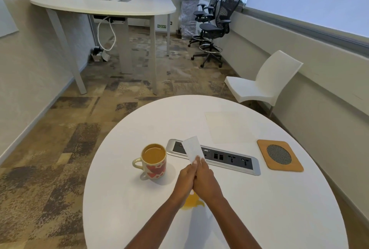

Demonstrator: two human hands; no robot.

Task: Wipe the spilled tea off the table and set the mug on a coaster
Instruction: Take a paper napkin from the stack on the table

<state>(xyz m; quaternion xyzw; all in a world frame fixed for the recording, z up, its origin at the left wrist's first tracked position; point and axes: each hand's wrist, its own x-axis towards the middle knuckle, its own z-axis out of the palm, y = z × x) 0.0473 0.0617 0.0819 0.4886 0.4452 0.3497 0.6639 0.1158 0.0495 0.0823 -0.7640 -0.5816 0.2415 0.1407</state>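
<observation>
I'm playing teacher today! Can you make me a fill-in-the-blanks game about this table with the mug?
1. The mug has red ____ painted on it.
2. The yellow-brown spill lies on the table under the person's ____.
3. The left hand and right hand hold up a white ____ together.
4. The coaster has ____ on it.

Missing words: hearts; hands; tissue; nothing
</observation>
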